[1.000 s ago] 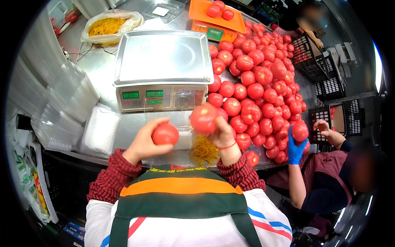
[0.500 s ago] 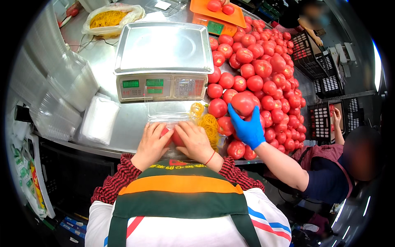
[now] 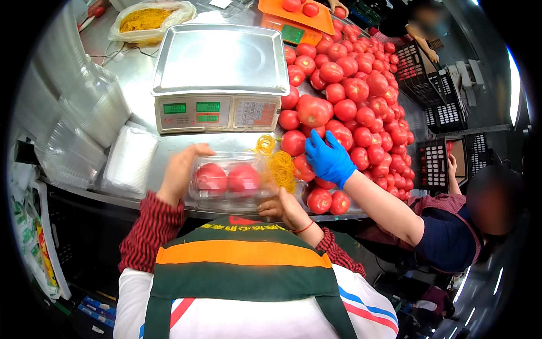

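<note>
Between my hands is a clear plastic clamshell box (image 3: 227, 199), its lid down over two red tomatoes (image 3: 244, 179) side by side. My left hand (image 3: 180, 172) grips the box's left side, fingers curled at its far left corner. At the right front corner, my right hand (image 3: 289, 209) has its fingers bent around the edge, partly blurred. Yellow rubber bands (image 3: 282, 170) lie on the table just right of the box. Behind it stands a scale (image 3: 223, 62) with a bare metal pan and green displays.
A large heap of tomatoes (image 3: 361, 121) covers the table's right side. A co-worker's blue-gloved hand (image 3: 330, 159) reaches into it. Stacked clear boxes (image 3: 84, 107) and a white pad pack (image 3: 132, 160) stand left. Farther back are an orange scale (image 3: 296, 20) and a bag of rubber bands (image 3: 148, 21).
The box's raised lid has come down over the tomatoes. My hands have moved from the tomatoes to the box's sides. The co-worker's gloved hand has let go of a large tomato.
</note>
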`<action>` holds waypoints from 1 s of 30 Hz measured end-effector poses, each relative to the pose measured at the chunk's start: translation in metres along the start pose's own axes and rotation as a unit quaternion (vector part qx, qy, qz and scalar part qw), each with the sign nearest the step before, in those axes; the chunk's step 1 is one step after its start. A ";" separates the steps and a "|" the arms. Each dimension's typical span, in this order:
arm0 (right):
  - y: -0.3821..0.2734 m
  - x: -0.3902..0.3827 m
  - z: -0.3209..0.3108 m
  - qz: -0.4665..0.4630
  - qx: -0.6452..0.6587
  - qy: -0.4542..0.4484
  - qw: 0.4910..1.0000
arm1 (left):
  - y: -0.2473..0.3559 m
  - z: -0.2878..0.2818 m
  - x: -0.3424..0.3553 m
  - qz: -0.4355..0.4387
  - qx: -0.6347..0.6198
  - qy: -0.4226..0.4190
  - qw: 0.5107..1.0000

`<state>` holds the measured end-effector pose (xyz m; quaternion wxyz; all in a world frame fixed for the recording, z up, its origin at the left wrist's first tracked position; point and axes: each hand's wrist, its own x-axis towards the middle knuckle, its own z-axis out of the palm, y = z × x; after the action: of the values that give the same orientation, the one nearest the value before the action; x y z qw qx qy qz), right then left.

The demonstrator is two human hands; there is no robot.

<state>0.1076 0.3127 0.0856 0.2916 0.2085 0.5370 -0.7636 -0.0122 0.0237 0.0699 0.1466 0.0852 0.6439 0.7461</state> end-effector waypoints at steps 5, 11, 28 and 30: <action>0.011 0.002 -0.001 -0.036 0.042 -0.049 0.997 | 0.000 0.014 -0.073 -0.067 0.235 0.125 0.962; 0.019 0.028 0.011 0.001 0.029 -0.047 0.998 | -0.015 0.001 -0.078 -0.161 0.048 0.092 0.982; 0.003 0.056 0.034 -0.123 -0.202 0.039 0.971 | -0.018 -0.016 -0.056 0.042 0.425 0.126 0.895; -0.006 0.052 0.044 -0.274 -0.441 0.131 0.845 | -0.003 -0.008 -0.051 0.080 0.555 0.102 0.821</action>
<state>0.0645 0.2611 0.0716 0.0586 0.0004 0.8856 -0.4608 0.0334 0.0001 0.0691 -0.0520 0.1264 0.9515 0.2756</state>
